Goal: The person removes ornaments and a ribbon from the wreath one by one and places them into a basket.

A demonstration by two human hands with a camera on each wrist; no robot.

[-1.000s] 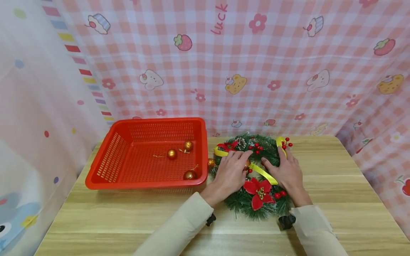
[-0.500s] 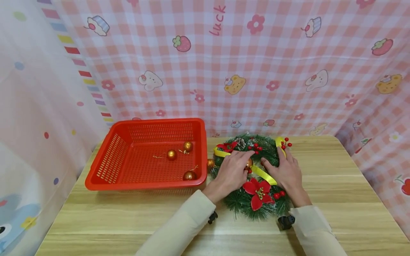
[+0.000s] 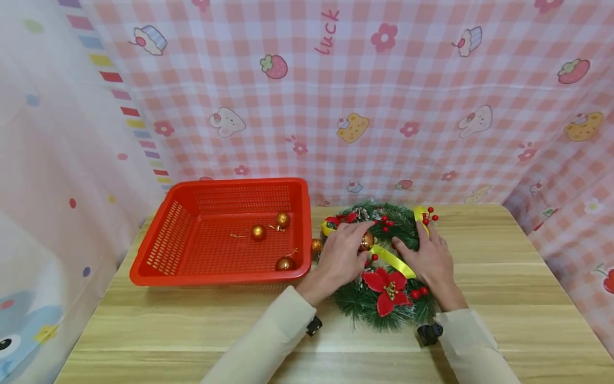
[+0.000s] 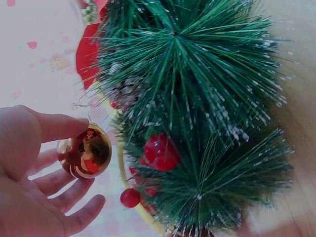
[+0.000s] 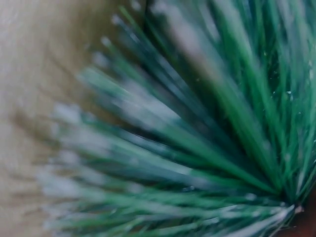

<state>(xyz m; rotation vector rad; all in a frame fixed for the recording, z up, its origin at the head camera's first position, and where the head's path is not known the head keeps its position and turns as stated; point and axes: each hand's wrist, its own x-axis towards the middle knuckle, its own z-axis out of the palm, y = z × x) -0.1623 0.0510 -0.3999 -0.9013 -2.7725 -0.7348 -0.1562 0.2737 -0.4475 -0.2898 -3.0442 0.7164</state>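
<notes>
A green Christmas wreath (image 3: 387, 316) lies on the table, trimmed with red poinsettias (image 3: 385, 290), red berries and a yellow ribbon (image 3: 393, 261). Above its left part, my left hand (image 3: 342, 256) pinches a shiny gold Christmas ball (image 3: 367, 241). The left wrist view shows that ball (image 4: 91, 153) between thumb and fingers, a thin wire loop at its top. My right hand (image 3: 431, 261) grips the wreath's right side, thumb at the inner edge and fingers over the outer side by the ribbon. Blurred green needles (image 5: 197, 163) fill the right wrist view, where the hand cannot be made out.
Left of the wreath stands a red plastic basket (image 3: 220, 280) with 3 gold balls inside, one of them this matte ball (image 3: 258, 232). Another gold ball (image 3: 316, 246) sits between basket and wreath. A pink checked curtain (image 3: 307, 106) hangs behind the wooden table (image 3: 192, 330).
My left hand has shifted slightly left with the Christmas ball, and more of the ball now shows past the fingers. My right hand stays on the wreath.
</notes>
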